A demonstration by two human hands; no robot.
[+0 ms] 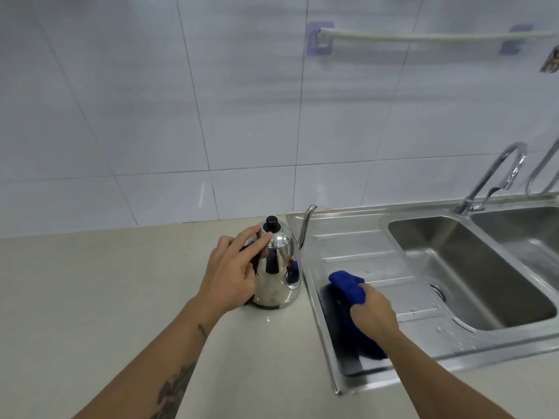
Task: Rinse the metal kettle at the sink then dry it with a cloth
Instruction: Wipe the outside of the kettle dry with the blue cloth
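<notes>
So nearest to me are my two forearms coming up from the bottom edge, left one tattooed. My right hand (373, 313) is closed around a blue cloth (348, 287), bunched up and sitting on the ribbed drainboard (357, 255) of the stainless sink (472, 267); a few water drops sit on the steel around it. My left hand (233, 267) is loosely open, fingers spread and laid against the side and top of the metal kettle (278, 273), index finger reaching just below the black lid knob (271, 225). I can't tell if it's actually gripping the handle, my hand covers it. The kettle stands upright on the beige countertop (121, 297), right beside the sink's left rim, thin gooseneck spout (306, 226) pointing toward the sink. Further back: the basin, the curved chrome faucet (496, 176), then a white tiled wall (181, 101) with a towel bar (423, 36) up high.
</notes>
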